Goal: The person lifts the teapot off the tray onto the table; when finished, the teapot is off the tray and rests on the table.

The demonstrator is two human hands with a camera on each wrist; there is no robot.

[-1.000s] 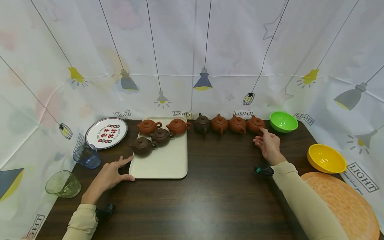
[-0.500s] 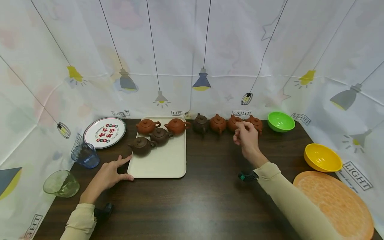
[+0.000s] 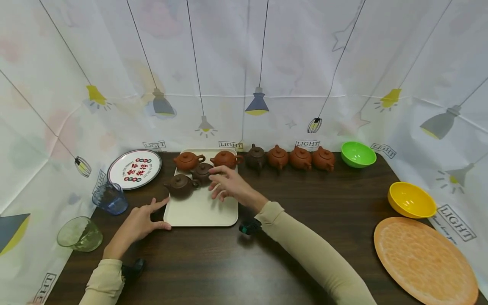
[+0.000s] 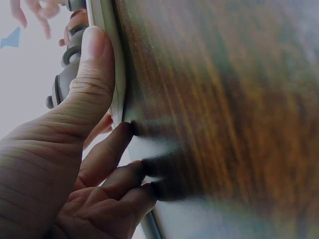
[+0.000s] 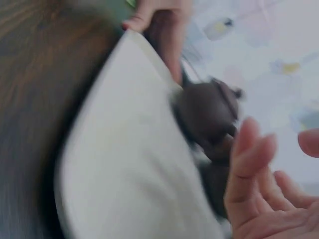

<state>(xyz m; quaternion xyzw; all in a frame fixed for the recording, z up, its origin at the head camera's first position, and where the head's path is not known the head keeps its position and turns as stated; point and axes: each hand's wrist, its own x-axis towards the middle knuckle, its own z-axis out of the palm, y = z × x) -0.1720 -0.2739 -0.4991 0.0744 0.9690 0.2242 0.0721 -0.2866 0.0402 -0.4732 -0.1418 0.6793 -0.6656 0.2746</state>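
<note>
My left hand (image 3: 137,222) touches the left side of the cream tray (image 3: 206,212), thumb and index finger spread along its edge near the front-left corner. My right hand (image 3: 234,186) hovers above the tray with loosely bent fingers and holds nothing. Its fingertips are nearest a dark brown teapot (image 3: 201,170), whose handle side they partly hide. Another dark brown teapot (image 3: 179,186) sits in front of that one, to the left. Behind them on the tray are two reddish-brown teapots, one on the left (image 3: 187,161) and one on the right (image 3: 225,159).
Right of the tray, a dark teapot (image 3: 256,159) and three reddish teapots (image 3: 300,159) stand in a row. A green bowl (image 3: 358,156), yellow bowl (image 3: 411,201) and round orange mat (image 3: 425,258) lie right. Left are a plate (image 3: 134,169), blue glass (image 3: 110,199) and green glass (image 3: 80,235).
My right hand has left the rightmost reddish teapot of the row and swung left to above the tray, with nothing in it. The left hand stays at the tray's edge.
</note>
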